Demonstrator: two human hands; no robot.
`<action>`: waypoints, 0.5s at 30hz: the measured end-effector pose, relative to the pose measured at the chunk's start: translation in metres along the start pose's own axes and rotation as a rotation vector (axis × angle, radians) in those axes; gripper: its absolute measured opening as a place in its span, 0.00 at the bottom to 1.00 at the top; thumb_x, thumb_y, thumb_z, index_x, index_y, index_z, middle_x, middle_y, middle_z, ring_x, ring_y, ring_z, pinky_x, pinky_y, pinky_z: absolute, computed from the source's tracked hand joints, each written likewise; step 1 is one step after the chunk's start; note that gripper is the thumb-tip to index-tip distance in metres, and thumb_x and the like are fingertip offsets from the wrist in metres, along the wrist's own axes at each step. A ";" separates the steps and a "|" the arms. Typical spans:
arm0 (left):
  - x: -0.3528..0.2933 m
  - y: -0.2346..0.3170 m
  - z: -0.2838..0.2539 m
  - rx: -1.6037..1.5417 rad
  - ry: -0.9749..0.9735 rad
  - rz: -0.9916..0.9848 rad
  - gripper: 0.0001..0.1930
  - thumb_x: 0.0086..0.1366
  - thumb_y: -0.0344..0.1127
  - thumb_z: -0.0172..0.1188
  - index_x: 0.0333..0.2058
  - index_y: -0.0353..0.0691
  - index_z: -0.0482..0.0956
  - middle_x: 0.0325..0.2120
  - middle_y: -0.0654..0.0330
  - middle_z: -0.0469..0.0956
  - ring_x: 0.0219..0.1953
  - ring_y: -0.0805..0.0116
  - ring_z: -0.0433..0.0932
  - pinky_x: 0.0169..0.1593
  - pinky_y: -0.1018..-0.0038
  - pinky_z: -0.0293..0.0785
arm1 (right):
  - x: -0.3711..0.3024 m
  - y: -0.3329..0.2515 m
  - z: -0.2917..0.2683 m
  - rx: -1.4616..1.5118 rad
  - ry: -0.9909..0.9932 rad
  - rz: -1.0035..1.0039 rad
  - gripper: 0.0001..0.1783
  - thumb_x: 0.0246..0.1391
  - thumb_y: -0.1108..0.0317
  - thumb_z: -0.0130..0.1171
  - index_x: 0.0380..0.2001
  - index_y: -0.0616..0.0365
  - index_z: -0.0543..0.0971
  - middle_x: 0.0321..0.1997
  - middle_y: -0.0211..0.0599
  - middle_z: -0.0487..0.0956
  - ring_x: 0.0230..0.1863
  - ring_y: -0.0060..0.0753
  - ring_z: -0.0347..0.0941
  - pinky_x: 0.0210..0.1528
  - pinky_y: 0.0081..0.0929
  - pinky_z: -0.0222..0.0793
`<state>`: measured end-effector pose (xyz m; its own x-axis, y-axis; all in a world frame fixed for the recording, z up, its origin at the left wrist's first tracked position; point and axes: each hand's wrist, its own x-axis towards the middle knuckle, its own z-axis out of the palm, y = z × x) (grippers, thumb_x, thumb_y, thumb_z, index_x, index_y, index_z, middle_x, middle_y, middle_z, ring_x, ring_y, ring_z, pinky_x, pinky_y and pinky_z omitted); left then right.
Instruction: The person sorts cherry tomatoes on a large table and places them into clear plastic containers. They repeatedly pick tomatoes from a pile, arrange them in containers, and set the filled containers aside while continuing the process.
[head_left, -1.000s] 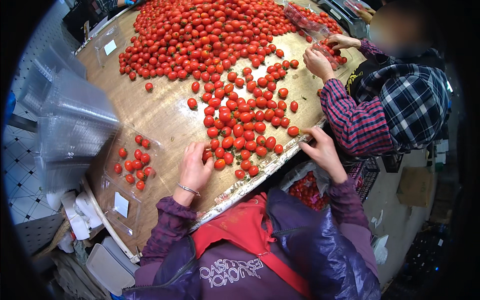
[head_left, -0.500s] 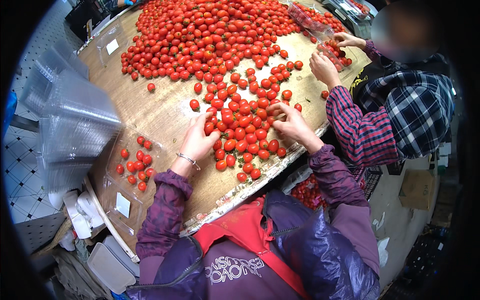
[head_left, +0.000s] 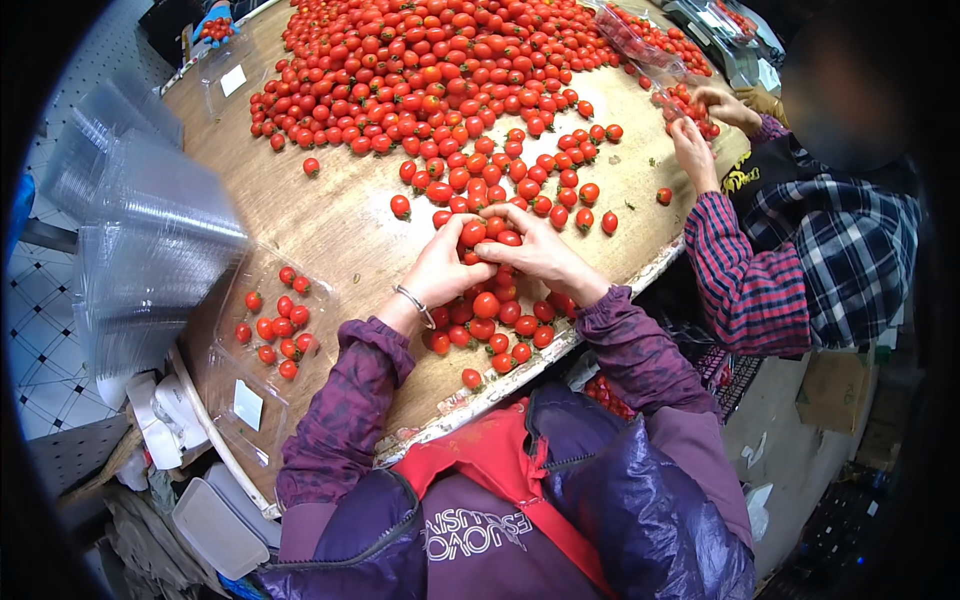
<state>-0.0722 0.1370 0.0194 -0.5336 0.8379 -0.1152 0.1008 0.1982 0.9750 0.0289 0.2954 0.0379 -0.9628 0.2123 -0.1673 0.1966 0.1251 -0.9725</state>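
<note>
Small red cherry tomatoes (head_left: 450, 90) cover the far half of a round wooden table (head_left: 350, 225). My left hand (head_left: 445, 265) and my right hand (head_left: 535, 250) meet in the middle of a nearer clump, cupped together over several tomatoes (head_left: 485, 232) and gripping them. More tomatoes (head_left: 495, 325) lie under and just before my wrists, near the table edge. A clear plastic clamshell box (head_left: 275, 300) stands open to the left of my left arm, holding several tomatoes.
Stacks of empty clear boxes (head_left: 140, 240) stand at the left. A person in a plaid shirt (head_left: 800, 260) at the right works with both hands (head_left: 695, 150) on tomatoes in another clear box. The table's front edge (head_left: 520, 375) is worn.
Both my hands came inward from the sides of the near clump and closed together over tomatoes at its middle. The other person's hands stay at the right edge.
</note>
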 end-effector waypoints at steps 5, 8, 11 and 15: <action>-0.015 0.029 -0.008 -0.247 0.006 -0.197 0.26 0.54 0.33 0.68 0.51 0.41 0.70 0.32 0.66 0.77 0.27 0.81 0.75 0.27 0.83 0.71 | -0.005 -0.002 0.019 0.388 0.064 0.146 0.18 0.56 0.66 0.62 0.48 0.57 0.73 0.40 0.34 0.78 0.35 0.20 0.76 0.32 0.17 0.74; -0.025 0.018 -0.011 -0.362 0.077 -0.066 0.23 0.54 0.33 0.69 0.48 0.39 0.73 0.31 0.67 0.77 0.26 0.81 0.74 0.27 0.84 0.71 | -0.006 -0.007 0.032 0.597 0.061 0.234 0.17 0.57 0.66 0.60 0.48 0.56 0.72 0.39 0.34 0.78 0.30 0.21 0.76 0.23 0.16 0.73; -0.051 0.031 -0.035 -0.482 0.230 -0.048 0.21 0.56 0.34 0.69 0.47 0.40 0.74 0.32 0.68 0.77 0.25 0.83 0.72 0.26 0.86 0.67 | 0.003 -0.047 0.065 0.734 0.050 0.283 0.16 0.59 0.65 0.58 0.49 0.56 0.72 0.38 0.33 0.78 0.29 0.19 0.75 0.21 0.15 0.72; -0.104 0.054 -0.091 -0.536 0.396 -0.072 0.17 0.60 0.36 0.65 0.47 0.43 0.73 0.29 0.69 0.75 0.20 0.84 0.68 0.21 0.86 0.63 | 0.027 -0.078 0.114 0.621 -0.239 0.220 0.18 0.62 0.59 0.55 0.51 0.55 0.73 0.37 0.30 0.77 0.28 0.18 0.73 0.25 0.15 0.69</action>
<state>-0.0873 0.0143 0.1008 -0.8015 0.5619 -0.2048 -0.3231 -0.1186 0.9389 -0.0339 0.1805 0.0907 -0.9412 -0.0589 -0.3326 0.3177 -0.4887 -0.8126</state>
